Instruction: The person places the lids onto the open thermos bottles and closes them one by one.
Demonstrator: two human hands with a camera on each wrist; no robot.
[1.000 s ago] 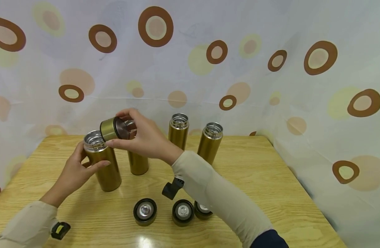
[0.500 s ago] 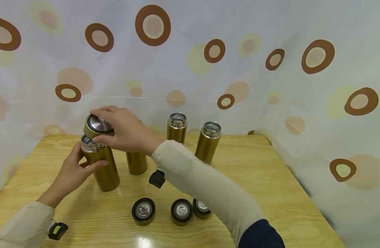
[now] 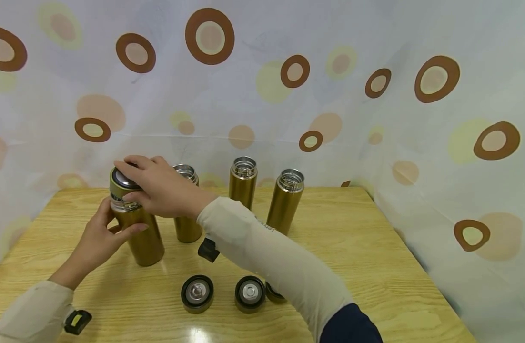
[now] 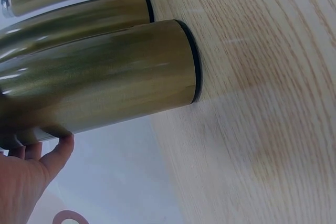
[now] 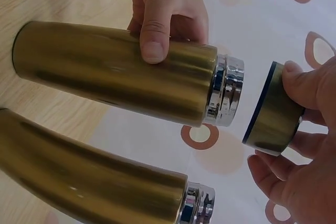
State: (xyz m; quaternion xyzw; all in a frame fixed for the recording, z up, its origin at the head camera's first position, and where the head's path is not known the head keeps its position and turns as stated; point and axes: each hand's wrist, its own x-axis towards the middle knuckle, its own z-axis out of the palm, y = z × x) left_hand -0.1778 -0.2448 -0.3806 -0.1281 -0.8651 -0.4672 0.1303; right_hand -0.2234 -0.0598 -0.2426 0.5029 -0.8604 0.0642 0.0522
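My left hand [image 3: 100,238] grips a gold thermos bottle [image 3: 144,240] just below its neck, thumb across the front; the bottle stands upright on the table. In the right wrist view, the bottle's bare silver threaded neck [image 5: 227,92] faces a gold lid [image 5: 274,113], with a small gap between them. My right hand [image 3: 161,188] holds that lid by its sides, over the bottle mouth in the head view. Close behind to the right stands a second gold bottle [image 3: 188,230] without a lid, partly covered by my right hand.
Two more uncapped gold bottles [image 3: 243,183] [image 3: 285,202] stand toward the table's back. Near the front, several lids lie inside up: one lid [image 3: 197,293] left, another lid [image 3: 250,294] beside a third lid [image 3: 274,294] partly behind the right sleeve. A patterned cloth [image 3: 352,28] hangs behind the wooden table [image 3: 374,267].
My right hand has moved left and turned the lid from sideways to open side down, then lowered it toward the bottle's mouth. My left hand has kept its grip on the bottle.
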